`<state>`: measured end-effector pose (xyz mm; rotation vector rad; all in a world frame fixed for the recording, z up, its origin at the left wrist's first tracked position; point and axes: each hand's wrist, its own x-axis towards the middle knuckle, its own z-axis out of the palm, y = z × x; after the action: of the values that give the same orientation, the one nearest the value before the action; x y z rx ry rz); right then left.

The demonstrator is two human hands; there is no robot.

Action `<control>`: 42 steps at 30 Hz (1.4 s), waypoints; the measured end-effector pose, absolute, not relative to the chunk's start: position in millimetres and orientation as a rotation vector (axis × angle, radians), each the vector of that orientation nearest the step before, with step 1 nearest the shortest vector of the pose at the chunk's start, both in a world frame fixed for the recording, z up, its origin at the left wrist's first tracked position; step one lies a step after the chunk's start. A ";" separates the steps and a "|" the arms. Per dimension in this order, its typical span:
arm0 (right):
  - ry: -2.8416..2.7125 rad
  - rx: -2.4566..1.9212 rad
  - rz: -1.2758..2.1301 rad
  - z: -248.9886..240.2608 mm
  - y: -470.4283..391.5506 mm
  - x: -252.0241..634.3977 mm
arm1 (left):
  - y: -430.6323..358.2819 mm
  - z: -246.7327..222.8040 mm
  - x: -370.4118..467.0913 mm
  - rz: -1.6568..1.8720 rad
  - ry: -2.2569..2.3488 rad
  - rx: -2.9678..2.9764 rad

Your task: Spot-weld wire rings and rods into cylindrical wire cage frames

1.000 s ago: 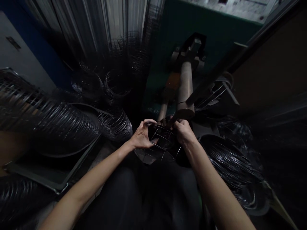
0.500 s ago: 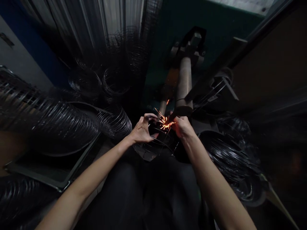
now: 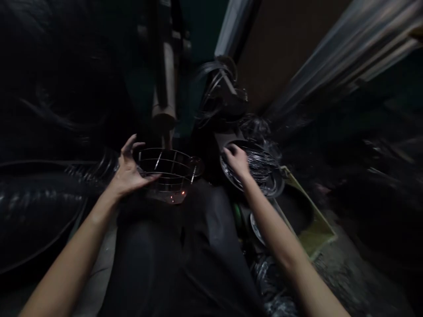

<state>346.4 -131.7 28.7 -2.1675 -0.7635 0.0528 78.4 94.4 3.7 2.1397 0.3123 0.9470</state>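
Observation:
My left hand (image 3: 130, 169) is beside a round wire frame (image 3: 168, 164), its fingers spread and its thumb stretched along the frame's near side. Whether the thumb touches the wire I cannot tell. The frame is made of thin hoops joined by short cross wires and sits below the electrode arms of a welding machine (image 3: 164, 105). Two small glowing sparks show at its lower edge. Over at the right, my right hand (image 3: 237, 160) reaches over a round pan (image 3: 279, 187) heaped with thin metal wires (image 3: 259, 163). Its fingers are bent and blurred, so their grip is unclear.
Bent wires hang on a bracket (image 3: 228, 88) behind the pan. A yellow crate (image 3: 317, 237) stands on the floor to the right. Coiled wire (image 3: 95, 169) and a large dark container (image 3: 36, 211) are at the left. My legs are below the frame.
The burst of sparks at the electrodes has died down. My right hand has left the frame and moved right to the pan of wires. The view has turned right; my left hand stays by the frame.

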 end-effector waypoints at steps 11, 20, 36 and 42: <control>-1.142 -2.925 -0.064 -62.9 -276.2 434.9 | 91.2 9.0 47.2 0.848 0.492 2.296; -1.321 -3.018 -0.124 -35.8 -276.0 429.6 | 49.1 -4.2 12.4 1.185 0.822 1.829; -0.304 -1.107 0.680 140.8 -224.5 322.0 | -144.3 40.5 180.3 0.366 -0.135 1.954; -0.609 -1.621 0.500 82.8 -224.8 253.6 | -137.4 88.0 172.3 0.368 0.251 1.360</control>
<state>253.6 -224.8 82.8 -1.6214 -0.6093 0.5003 172.3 -137.4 88.0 1.3601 0.2509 0.3683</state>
